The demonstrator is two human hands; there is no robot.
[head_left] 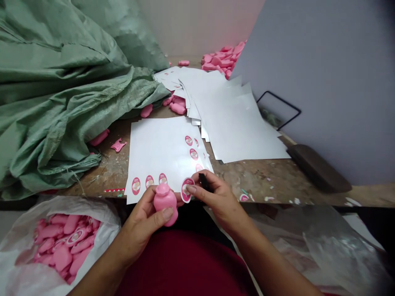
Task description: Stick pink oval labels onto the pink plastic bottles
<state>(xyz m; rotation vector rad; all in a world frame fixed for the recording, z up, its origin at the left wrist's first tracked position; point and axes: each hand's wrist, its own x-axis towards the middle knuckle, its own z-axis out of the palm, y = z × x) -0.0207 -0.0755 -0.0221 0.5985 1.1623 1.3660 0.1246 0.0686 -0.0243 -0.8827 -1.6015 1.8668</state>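
My left hand [142, 220] is wrapped round a small pink plastic bottle [165, 204], thumb along its front. Between the thumb and fingers of my right hand [217, 197] is an oval pink-and-white sticker [186, 190], just right of the bottle and apart from its front face. A short black object [205, 182] also sticks out from the fingers of that hand; its kind is unclear. Beyond both hands lies a white sticker sheet [160, 144], with a few oval labels left along its near and right edges.
A stack of white sheets [237, 127] lies right of the sticker sheet. Green sacking [61, 90] covers the table's left side. A white sack [108, 218] of pink bottles stands lower left. More pink bottles [222, 59] are heaped at the back. A dark brown block [319, 167] sits at the right edge.
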